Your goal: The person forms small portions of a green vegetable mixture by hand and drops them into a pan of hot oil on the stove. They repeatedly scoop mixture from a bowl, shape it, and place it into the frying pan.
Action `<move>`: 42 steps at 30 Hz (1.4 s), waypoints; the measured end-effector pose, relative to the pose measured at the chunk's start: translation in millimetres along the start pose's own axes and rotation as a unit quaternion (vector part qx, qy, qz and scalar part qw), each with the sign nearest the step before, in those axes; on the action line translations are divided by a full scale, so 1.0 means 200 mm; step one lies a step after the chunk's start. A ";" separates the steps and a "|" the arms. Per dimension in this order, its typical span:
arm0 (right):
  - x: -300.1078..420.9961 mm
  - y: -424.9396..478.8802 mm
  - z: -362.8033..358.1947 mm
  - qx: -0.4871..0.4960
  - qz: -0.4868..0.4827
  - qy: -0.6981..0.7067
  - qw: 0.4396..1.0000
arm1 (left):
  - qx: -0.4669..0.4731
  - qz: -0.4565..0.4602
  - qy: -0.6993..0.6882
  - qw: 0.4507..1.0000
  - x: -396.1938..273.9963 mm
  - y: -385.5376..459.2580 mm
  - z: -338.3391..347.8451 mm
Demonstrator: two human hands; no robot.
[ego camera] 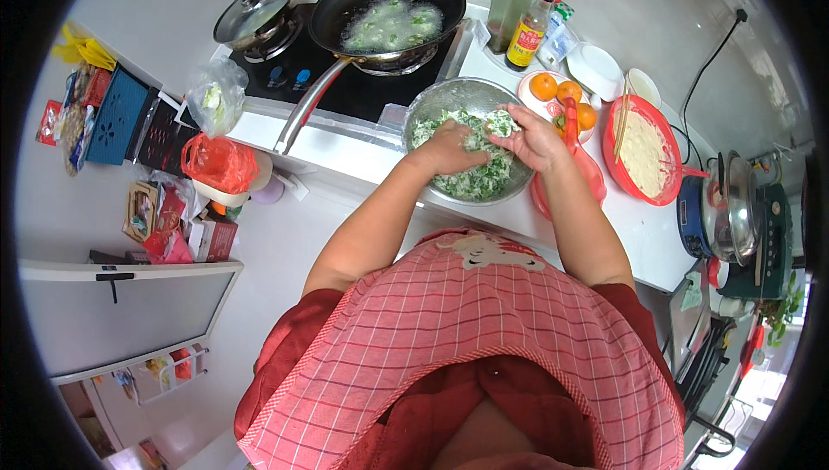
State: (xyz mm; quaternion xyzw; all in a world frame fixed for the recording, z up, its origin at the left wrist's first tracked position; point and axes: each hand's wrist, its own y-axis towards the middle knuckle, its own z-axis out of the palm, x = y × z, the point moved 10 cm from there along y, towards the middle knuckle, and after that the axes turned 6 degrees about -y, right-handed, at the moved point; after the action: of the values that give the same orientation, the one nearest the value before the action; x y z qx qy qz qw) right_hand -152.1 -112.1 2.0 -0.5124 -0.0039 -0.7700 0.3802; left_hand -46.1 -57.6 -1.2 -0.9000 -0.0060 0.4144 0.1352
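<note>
A metal mixing bowl [421, 98] stands on the counter before me, holding chopped greens [476, 182] coated in white, flour-like matter. My left hand [450, 149] reaches into it, fingers on the greens; its fingertips are partly hidden, so whether it grips any is unclear. At the bowl's right side, my right hand [534, 140] holds a small clump of coated greens [502, 122] in its fingers. Beyond the bowl, a black wok [330, 10] sits on the stove with pieces of green food [395, 23] in bubbling oil.
The wok's long handle [314, 107] juts toward me. A lidded pan [256, 13] occupies the left burner. Rightward are a red plastic basket [592, 179], a plate of orange fruits [544, 87], a red bowl of pale batter [638, 153] with chopsticks [622, 123], and bottles [526, 36].
</note>
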 end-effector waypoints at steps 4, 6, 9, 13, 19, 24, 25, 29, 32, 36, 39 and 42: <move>0.01 0.03 -0.05 -0.039 -0.031 -0.083 0.995 | -0.106 0.102 0.073 0.986 -0.03 0.03 -0.02; -0.01 0.04 -0.06 -0.048 -0.034 -0.113 0.992 | -0.143 0.105 0.023 0.984 -0.05 0.00 -0.05; -0.03 0.01 0.01 -0.054 -0.050 -0.207 0.976 | -0.151 0.087 0.058 0.983 -0.13 -0.07 -0.05; -0.10 0.03 0.10 0.012 -0.018 -0.124 0.992 | -0.200 0.148 -0.024 0.968 -0.15 -0.08 -0.06; -0.04 -0.07 0.13 -0.003 0.022 -0.236 0.972 | -0.161 0.052 -0.318 0.933 0.08 0.00 -0.05; -0.14 0.02 0.01 -0.066 0.057 -0.259 0.962 | -0.174 0.002 -0.432 0.885 0.18 0.04 -0.01; -0.16 0.03 0.04 -0.047 0.040 -0.243 0.968 | -0.205 0.055 -0.357 0.910 0.14 0.03 -0.05; -0.19 0.07 0.04 -0.029 -0.002 -0.202 0.979 | -0.278 0.184 -0.083 0.939 -0.08 -0.09 -0.10; -0.17 0.07 0.00 -0.046 -0.008 -0.159 0.986 | -0.235 0.190 -0.079 0.950 -0.06 -0.08 -0.04; -0.10 0.06 -0.04 -0.037 -0.019 -0.138 0.990 | -0.241 0.181 -0.217 0.929 -0.01 -0.06 -0.08; -0.09 0.09 -0.04 -0.046 -0.053 -0.327 0.942 | -0.201 0.138 -0.225 0.943 0.01 -0.01 -0.05; 0.06 -0.04 0.21 -0.064 -0.280 -0.652 0.702 | -0.134 0.076 -0.334 0.930 0.07 0.04 0.00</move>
State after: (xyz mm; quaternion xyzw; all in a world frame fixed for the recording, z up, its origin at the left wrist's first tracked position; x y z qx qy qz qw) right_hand -125.9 -96.9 34.1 -0.8848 -0.3452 -0.3126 0.0160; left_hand -38.7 -64.4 -13.8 -0.7172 -0.0377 0.6953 -0.0290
